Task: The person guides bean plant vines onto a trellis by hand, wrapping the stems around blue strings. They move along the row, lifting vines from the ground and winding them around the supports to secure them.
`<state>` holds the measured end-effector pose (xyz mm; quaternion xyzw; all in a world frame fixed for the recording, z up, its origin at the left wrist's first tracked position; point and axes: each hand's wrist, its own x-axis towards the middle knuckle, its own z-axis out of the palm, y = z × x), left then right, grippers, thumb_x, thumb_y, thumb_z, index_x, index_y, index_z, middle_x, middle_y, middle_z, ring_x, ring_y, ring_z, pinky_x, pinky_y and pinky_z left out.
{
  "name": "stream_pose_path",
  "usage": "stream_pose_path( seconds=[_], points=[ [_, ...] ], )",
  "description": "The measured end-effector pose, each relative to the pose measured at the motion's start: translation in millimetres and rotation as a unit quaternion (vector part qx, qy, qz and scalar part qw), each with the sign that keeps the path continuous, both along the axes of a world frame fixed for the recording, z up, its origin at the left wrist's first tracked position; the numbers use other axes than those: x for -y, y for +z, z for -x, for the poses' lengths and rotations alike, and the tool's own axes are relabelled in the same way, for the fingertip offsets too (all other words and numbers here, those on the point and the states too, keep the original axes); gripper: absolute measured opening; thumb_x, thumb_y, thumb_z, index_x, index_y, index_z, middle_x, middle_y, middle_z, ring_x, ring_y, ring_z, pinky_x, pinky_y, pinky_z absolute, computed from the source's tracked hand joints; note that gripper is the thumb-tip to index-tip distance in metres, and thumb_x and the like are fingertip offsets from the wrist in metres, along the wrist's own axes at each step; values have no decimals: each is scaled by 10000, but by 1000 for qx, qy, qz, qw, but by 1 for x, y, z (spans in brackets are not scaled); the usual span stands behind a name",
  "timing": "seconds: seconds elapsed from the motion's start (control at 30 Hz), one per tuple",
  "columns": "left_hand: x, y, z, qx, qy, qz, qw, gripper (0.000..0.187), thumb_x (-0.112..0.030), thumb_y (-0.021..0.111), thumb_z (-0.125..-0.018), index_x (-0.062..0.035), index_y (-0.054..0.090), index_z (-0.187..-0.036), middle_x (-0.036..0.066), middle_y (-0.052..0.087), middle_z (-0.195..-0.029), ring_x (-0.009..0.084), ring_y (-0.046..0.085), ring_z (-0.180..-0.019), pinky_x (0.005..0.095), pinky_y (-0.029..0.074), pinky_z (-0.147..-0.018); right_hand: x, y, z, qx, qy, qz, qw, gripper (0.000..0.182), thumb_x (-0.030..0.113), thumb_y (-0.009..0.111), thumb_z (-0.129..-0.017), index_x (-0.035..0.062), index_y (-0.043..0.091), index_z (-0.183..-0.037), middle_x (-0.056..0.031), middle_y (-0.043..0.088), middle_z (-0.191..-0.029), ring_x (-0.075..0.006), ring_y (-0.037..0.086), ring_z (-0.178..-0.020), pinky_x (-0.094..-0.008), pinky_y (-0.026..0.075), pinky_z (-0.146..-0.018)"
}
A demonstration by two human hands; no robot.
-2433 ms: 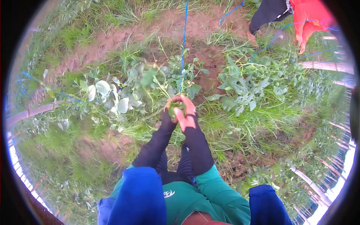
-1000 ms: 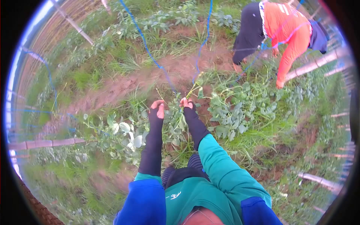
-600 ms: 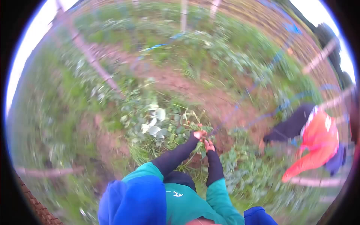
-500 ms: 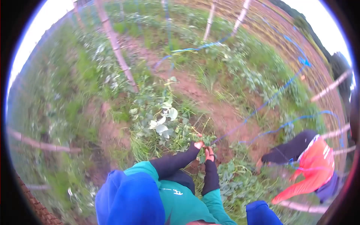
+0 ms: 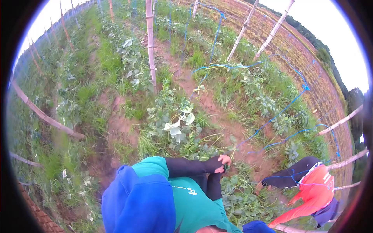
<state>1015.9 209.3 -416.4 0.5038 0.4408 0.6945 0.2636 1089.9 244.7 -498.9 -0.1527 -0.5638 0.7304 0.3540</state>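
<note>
My left hand (image 5: 224, 159) reaches in from the left in a black sleeve, its fingers curled in front of my body. Just below it is my right hand (image 5: 219, 169), partly covered by the left wrist; its visible fingers look closed. A small dark green bit of plant (image 5: 226, 167) shows between the hands, too small to make out well. Leafy vines (image 5: 175, 120) with pale upturned leaves grow just beyond them. A blue string (image 5: 268, 123) slants down from the upper right and fades into blur near my hands.
Bamboo poles (image 5: 150, 46) stand along the weedy rows. At right a person in an orange-red shirt (image 5: 316, 186) bends over the plants. Another blue string (image 5: 291, 135) crosses on the right. Bare soil (image 5: 206, 105) runs between rows, with a brown field (image 5: 307, 62) beyond.
My view has shifted, so the plants and poles sit differently. My hands have drawn closer together, the left now overlapping the right. The vine tips around the fingers are less visible.
</note>
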Motion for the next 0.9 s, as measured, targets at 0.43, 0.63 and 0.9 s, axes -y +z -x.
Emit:
stream_pose_path(
  seconds=[0.43,0.63,0.9],
  points=[
    [-27,-8,61,-274,198,-3,941,342,-228,539,-709,-35,491,-988,76,552,-782,202,538,-713,336,435,-601,-30,41,14,33,-96,151,983,173,186,503,-788,43,507,-885,-54,544,-813,-135,509,-730,-264,398,-627],
    [-45,-26,69,-78,79,432,895,541,-331,582,-682,-57,400,-1111,171,547,-882,245,546,-832,339,430,-703,-53,22,16,268,23,111,957,150,186,518,-779,56,507,-854,-33,544,-748,-130,514,-678,-257,393,-585],
    [-54,-18,67,153,218,12,964,272,4,432,-624,-69,489,-880,44,468,-626,127,467,-618,252,385,-528,-76,12,23,431,51,46,900,256,111,520,-763,82,494,-1016,-26,557,-893,-127,523,-757,-269,416,-589]
  ],
)
